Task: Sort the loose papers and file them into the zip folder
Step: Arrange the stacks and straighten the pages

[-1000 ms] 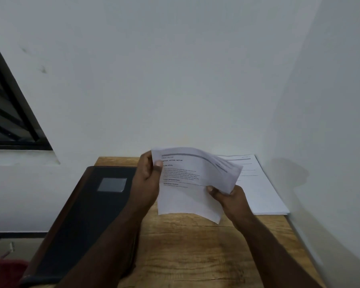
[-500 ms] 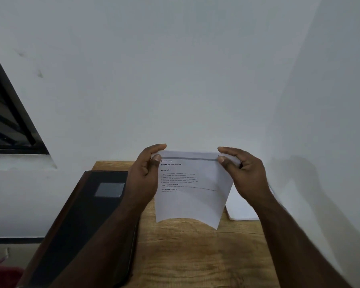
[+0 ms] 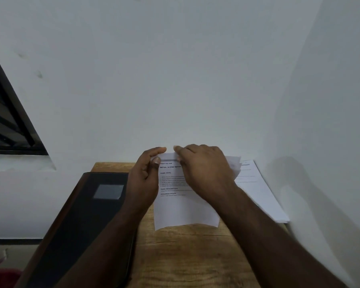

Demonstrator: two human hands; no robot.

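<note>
Both hands pinch the printed sheet (image 3: 185, 206) at its top edge: left hand (image 3: 144, 179), right hand (image 3: 204, 171). It reads "INITIAL SCENE SETUP".

A wooden table (image 3: 187, 256) fills the picture from 6 o'clock toward the centre. White walls (image 3: 175, 80) rise behind it and at 3 o'clock. A dark-framed window (image 3: 6, 121) sits at 9 o'clock. Something red (image 3: 0, 277) shows at 8 o'clock.
</note>
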